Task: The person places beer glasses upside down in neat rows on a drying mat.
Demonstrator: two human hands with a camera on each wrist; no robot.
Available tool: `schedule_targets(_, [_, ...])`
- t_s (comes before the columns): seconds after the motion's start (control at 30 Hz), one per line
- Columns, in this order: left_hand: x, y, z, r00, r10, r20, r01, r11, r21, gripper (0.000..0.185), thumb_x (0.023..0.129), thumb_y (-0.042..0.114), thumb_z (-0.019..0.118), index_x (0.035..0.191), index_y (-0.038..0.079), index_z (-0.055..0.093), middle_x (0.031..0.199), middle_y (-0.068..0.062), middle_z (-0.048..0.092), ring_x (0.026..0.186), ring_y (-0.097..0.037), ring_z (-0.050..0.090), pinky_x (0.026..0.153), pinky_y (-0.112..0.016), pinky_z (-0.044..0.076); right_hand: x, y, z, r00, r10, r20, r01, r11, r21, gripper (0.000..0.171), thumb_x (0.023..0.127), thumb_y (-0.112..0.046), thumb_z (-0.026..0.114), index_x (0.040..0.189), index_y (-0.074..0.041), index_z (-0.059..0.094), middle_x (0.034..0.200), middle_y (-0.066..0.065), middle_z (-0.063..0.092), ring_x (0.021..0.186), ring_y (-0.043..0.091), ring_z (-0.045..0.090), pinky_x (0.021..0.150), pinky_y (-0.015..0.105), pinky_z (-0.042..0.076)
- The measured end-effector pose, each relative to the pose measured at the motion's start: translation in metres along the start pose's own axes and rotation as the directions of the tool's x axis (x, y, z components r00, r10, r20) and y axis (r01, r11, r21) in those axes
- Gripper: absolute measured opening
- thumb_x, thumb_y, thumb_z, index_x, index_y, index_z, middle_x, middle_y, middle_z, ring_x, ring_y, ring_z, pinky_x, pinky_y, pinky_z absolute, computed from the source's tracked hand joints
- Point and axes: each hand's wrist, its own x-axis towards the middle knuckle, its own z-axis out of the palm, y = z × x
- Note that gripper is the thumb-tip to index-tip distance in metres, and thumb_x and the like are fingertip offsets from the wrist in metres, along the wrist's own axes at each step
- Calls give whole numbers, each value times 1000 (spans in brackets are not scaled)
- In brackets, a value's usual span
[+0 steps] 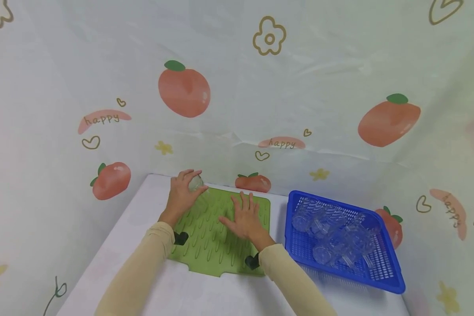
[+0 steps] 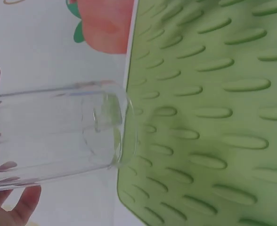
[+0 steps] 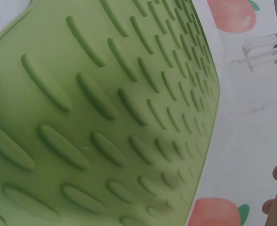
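My left hand [image 1: 181, 195] grips a clear glass [image 1: 196, 182] near the far left corner of a green ridged mat [image 1: 205, 245]. In the left wrist view the glass [image 2: 58, 134] has straight sides, with fingertips [image 2: 28, 202] around one end. Its other end overlaps the mat's edge [image 2: 199, 141]; whether it touches the mat cannot be told. My right hand [image 1: 245, 221] hovers over the right half of the mat, fingers spread and holding nothing. Across the right wrist view spread the mat's ridges [image 3: 91, 150], with part of the glass [image 3: 265, 51] at the right edge.
Right of the mat stands a blue plastic basket [image 1: 396, 285] with several clear glasses [image 1: 324, 224] lying in it. All of this is on a white table [image 1: 122, 245]. A white printed curtain [image 1: 229, 87] hangs close behind and at the sides.
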Motion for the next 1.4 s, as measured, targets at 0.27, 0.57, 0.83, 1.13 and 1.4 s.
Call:
schedule_targets(0.27, [6, -6, 1, 1000, 30, 2, -30, 998, 52, 60, 91, 39, 77, 146, 24, 56, 160, -11, 39, 128, -45, 39, 98, -59, 46, -6, 6, -12, 1000, -4, 0, 4, 1000, -24, 92, 94, -74, 47, 163, -17, 23, 170, 22, 14, 158, 49, 1, 122, 74, 14])
schedule_targets(0.57, [13, -15, 2, 997, 74, -22, -72, 995, 66, 61, 90, 32, 79, 145, 19, 58, 163, -13, 37, 133, -49, 38, 103, -63, 43, -11, 16, -29, 1000, 16, -1, -16, 998, -68, 93, 95, -75, 45, 164, -19, 20, 172, 18, 10, 159, 46, 0, 123, 72, 11])
schedule_targets(0.83, [11, -25, 6, 1000, 18, -17, -18, 998, 52, 59, 91, 30, 78, 145, 19, 58, 164, -13, 35, 137, -50, 36, 104, -64, 43, -23, 36, -51, 999, 30, -20, -31, 998, -45, 95, 93, -73, 51, 165, -20, 19, 171, 19, 11, 159, 46, -1, 123, 74, 3])
schedule_targets(1.13, [14, -32, 7, 1000, 19, -10, -19, 999, 45, 60, 90, 29, 79, 145, 18, 58, 164, -13, 35, 136, -50, 37, 103, -63, 45, -35, 52, -73, 998, 49, -44, -51, 998, -47, 95, 93, -70, 54, 165, -22, 15, 171, 18, 9, 158, 48, 2, 123, 74, 3])
schedule_targets(1.4, [19, -32, 9, 1000, 3, 7, -3, 999, 35, 60, 91, 28, 79, 145, 17, 58, 164, -12, 34, 136, -49, 36, 104, -63, 44, -43, 66, -77, 996, 65, -55, -68, 996, -55, 95, 94, -69, 55, 165, -19, 15, 170, 21, 11, 158, 49, 0, 122, 75, 3])
